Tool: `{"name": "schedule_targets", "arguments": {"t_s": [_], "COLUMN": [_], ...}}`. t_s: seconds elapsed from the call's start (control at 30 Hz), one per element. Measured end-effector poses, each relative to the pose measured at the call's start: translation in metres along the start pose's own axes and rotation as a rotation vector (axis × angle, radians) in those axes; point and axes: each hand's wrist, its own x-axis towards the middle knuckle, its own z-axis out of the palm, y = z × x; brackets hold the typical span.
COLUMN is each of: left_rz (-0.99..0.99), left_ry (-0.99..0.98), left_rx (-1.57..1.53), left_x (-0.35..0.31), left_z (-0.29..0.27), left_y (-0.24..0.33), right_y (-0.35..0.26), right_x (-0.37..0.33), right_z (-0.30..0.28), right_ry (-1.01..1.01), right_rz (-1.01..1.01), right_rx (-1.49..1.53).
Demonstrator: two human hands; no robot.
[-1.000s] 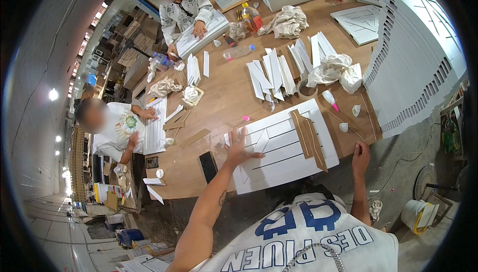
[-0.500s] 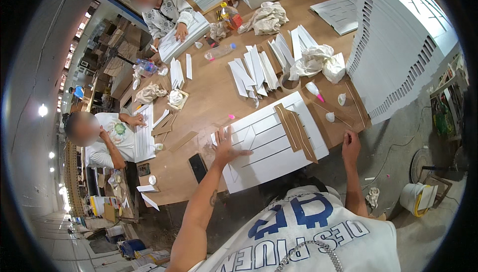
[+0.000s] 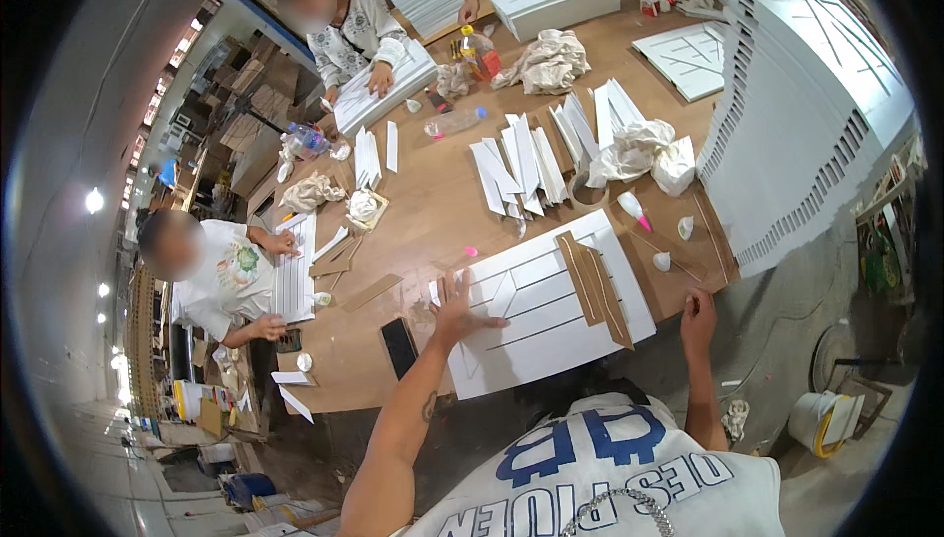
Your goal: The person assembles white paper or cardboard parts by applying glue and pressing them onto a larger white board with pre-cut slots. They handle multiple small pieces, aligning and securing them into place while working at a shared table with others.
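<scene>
My left hand [image 3: 457,313] lies with fingers spread on the left part of a white grooved panel [image 3: 521,349] at the table's near edge. Its fingertips are beside a small white piece at the panel's left edge. Across the panel's right part rest brown strips [image 3: 596,289], apart from this hand. My right hand [image 3: 699,319] hangs just off the table's near right corner with its fingers curled together. Whether anything small is pinched in it is hidden. A white bottle with a pink tip [image 3: 634,210] and small white lumps lie on the table beyond the panel.
A tall stack of white panels [image 3: 757,183] stands at the right. Loose white strips [image 3: 521,168] and crumpled cloths [image 3: 547,61] lie mid-table. A black phone [image 3: 399,346] is left of my panel. Co-workers handle panels at the left and far sides. A bucket [image 3: 824,424] stands on the floor.
The whole view has shifted slightly. My left hand remains spread on the panel, and my right hand stays beside the table corner. The co-worker at the left has lowered a hand from the head.
</scene>
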Motion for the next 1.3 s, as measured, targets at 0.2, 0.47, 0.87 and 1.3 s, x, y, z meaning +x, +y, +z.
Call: {"name": "schedule_targets", "arguments": {"t_s": [0.2,0.47,0.87,1.3], "left_rz": [0.047,0.195,0.093,0.175], "left_ry": [0.02,0.171,0.064,0.096], "left_rx": [-0.023,0.085,-0.023,0.039], "left_x": [0.009,0.008,0.005,0.011], "left_z": [0.002,0.011,0.003,0.002], "left_y": [-0.006,-0.004,-0.007,-0.004], "right_y": [-0.027,-0.026,-0.042,-0.043], "right_x": [0.0,0.048,0.046,0.023], "right_z": [-0.017,-0.019,0.006,0.01], "right_ry": [0.116,0.099,-0.066,-0.021], "right_rz": [-0.02,-0.066,0.027,0.064], "right_rx": [-0.064,-0.178,-0.007,0.07]}}
